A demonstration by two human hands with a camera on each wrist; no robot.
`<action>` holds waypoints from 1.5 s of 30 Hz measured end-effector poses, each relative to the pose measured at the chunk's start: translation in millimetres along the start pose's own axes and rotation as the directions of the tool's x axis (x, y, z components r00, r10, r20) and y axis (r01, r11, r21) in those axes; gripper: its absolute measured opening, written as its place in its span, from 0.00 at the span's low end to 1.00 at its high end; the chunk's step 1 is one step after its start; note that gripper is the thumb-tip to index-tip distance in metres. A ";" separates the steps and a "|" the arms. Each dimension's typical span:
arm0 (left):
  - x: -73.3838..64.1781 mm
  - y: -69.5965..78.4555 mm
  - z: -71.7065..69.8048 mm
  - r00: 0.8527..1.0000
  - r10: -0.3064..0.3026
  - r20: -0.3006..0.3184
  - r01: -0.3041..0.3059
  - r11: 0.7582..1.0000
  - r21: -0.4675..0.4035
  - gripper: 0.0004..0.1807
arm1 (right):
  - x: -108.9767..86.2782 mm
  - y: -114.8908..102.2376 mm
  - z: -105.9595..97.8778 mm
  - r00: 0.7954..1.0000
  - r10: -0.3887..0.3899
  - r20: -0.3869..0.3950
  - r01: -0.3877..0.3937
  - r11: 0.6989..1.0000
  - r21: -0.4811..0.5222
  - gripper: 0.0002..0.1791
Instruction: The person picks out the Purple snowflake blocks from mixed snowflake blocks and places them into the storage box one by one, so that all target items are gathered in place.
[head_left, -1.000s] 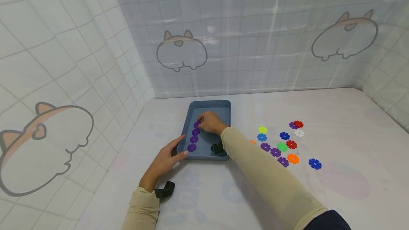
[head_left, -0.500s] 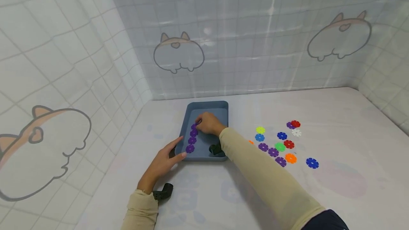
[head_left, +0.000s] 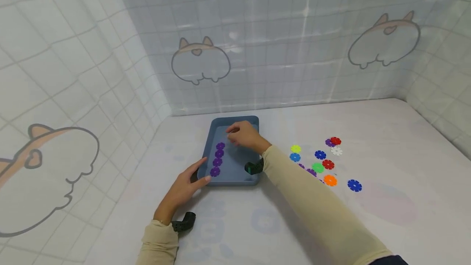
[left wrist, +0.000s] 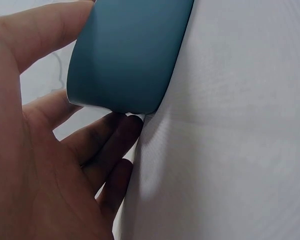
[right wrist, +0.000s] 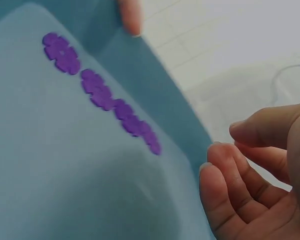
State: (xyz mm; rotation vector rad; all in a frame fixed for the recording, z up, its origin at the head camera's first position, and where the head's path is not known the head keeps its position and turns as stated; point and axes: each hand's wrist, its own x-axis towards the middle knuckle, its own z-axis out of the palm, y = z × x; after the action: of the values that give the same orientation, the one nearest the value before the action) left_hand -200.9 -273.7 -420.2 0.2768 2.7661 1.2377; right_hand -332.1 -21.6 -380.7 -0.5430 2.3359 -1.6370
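Observation:
Four-petal-row aside, several purple flower-shaped discs [head_left: 217, 161] lie in a line along the left side of the blue-grey tray [head_left: 235, 182]. My left hand [head_left: 184, 187] rests at the tray's near left corner, thumb by the front rim and forefinger along the left side. In the left wrist view its fingers [left wrist: 127, 131] touch the tray's outer wall and underside. Over the far part of the tray hovers my right hand [head_left: 244, 134], fingers loosely bent. Nothing shows between its thumb [right wrist: 247, 132] and fingertips in the right wrist view, where the purple discs [right wrist: 96, 90] appear beside it.
Right of the tray, loose discs are scattered on the white tabletop, among them a yellow disc [head_left: 295, 149], a green disc [head_left: 318, 167], an orange disc [head_left: 330, 180] and a blue disc [head_left: 355, 185]. My right forearm [head_left: 312, 199] covers some purple ones. A tiled-pattern curtain [head_left: 279, 52] stands behind.
My right hand has let go of the farthest purple disc in the row and lifted up and to the right of it. The left hand stays at the tray's corner.

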 end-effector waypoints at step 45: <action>2.4 -3.4 1.3 1.000 0.010 0.004 -0.010 1.000 0.011 0.41 | -145.2 56.3 -144.1 0.982 0.170 0.083 -0.158 0.979 -0.130 0.21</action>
State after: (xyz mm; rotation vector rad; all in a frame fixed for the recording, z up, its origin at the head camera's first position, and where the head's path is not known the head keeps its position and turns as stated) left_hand -203.5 -274.4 -423.7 0.2937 2.7729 1.2230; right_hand -267.5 180.5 -386.4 -0.4270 2.3547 -1.3733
